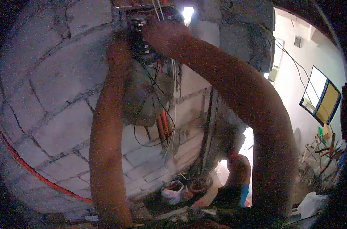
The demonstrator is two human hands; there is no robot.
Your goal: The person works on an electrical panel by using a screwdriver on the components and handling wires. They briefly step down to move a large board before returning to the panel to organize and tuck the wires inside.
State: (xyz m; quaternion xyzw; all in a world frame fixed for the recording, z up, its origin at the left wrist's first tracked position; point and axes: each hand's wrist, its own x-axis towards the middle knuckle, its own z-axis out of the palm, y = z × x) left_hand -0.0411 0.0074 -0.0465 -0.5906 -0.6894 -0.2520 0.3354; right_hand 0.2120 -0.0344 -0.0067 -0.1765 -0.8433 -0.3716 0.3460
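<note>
Both my arms reach up to an electrical panel [146,49] set in the block wall, with dark breaker-like parts and wiring inside. My left hand [119,50] is at the panel's left edge, dim and blurred, its fingers not clearly visible. Over the panel's right part lies my right hand [165,36], its fingertips lost against the dark wiring. Whether either hand grips a wire or part cannot be made out. Two white cables [158,10] enter from above. Thin black wires [135,131] hang below the panel in a loose loop.
Orange conduits [164,126] run down the wall below the panel. A red-orange hose [36,173] curves along the lower left. Buckets, one a white pail [172,192], stand on the floor. Another person [239,171] is low down beyond my right arm. A window [320,95] is at right.
</note>
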